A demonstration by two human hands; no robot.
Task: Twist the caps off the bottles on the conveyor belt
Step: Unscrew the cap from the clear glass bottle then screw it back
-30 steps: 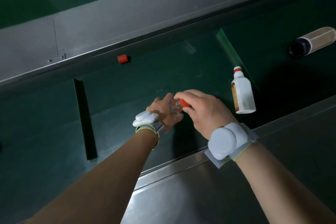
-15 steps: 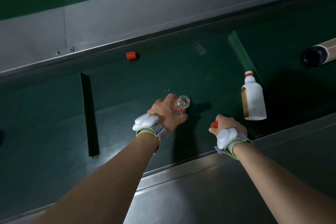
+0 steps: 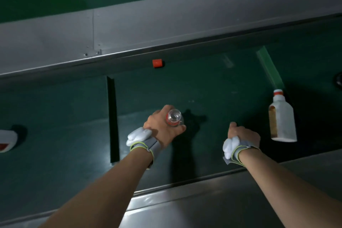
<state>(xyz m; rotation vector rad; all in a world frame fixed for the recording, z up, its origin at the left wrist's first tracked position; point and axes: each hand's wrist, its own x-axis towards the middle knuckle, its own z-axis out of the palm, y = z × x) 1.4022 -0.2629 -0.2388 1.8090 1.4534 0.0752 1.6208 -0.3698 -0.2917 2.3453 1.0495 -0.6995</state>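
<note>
My left hand (image 3: 162,127) grips a clear bottle (image 3: 174,117) standing upright on the green conveyor belt (image 3: 212,89). Its mouth is uncovered, with a red ring around the neck. My right hand (image 3: 242,134) is a closed fist low over the belt, right of the bottle and apart from it; whatever it holds is hidden inside the fingers. A white bottle (image 3: 282,120) with a pale cap above a red ring lies on the belt further right. A loose red cap (image 3: 157,63) rests by the far rail.
A black cleat (image 3: 112,118) crosses the belt left of my hands, a green cleat (image 3: 270,68) at the right. Metal rails (image 3: 166,24) run along both sides. A white container (image 3: 7,139) pokes in at the left edge, a dark bottle end (image 3: 338,81) at the right edge.
My right hand twisted the red cap off the clear bottle and drew back to the right and toward me, closing over it. The left hand kept hold of the bottle.
</note>
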